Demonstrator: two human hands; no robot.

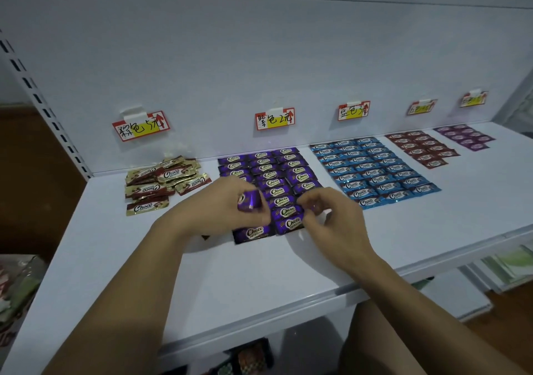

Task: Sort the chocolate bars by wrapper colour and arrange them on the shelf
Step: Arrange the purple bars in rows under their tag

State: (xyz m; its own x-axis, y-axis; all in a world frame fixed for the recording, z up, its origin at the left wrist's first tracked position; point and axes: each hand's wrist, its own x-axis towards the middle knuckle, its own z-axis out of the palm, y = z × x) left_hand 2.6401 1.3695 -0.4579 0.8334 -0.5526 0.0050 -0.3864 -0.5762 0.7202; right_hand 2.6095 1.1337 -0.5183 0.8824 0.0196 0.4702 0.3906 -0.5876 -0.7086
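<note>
Purple-wrapped Choco bars [271,178] lie in neat rows on the white shelf [230,282] under the purple price tag [274,118]. My left hand [222,204] grips a small stack of purple bars [250,201] at the front of these rows. My right hand [331,216] pinches the right end of a purple bar [290,224] lying in the front row. Another purple bar [253,233] lies just below my left hand. A loose heap of gold-and-brown bars [161,184] sits to the left.
Blue bars [372,170] fill rows to the right, then dark red bars [422,148] and more purple-toned bars [464,136] at the far right. Price tags hang on the back panel. A slotted upright [43,106] borders the left. Lower shelves hold other goods.
</note>
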